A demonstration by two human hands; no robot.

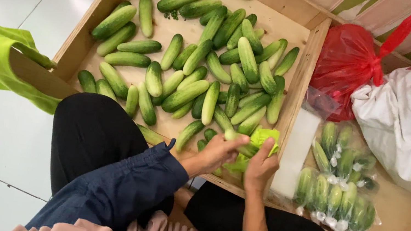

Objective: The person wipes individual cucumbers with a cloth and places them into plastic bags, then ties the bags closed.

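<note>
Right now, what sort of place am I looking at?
Probably a small produce-packing spot on a white tiled floor: a shallow wooden tray of loose green cucumbers, netted bundles of packed cucumbers beside it, and both hands, left and right, holding green foam netting.

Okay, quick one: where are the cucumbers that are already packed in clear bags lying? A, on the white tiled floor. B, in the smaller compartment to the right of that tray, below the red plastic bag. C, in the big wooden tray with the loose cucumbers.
B: the bagged cucumbers lie in the right-hand compartment, past the wooden divider from the loose cucumbers and below the red plastic bag.
</note>
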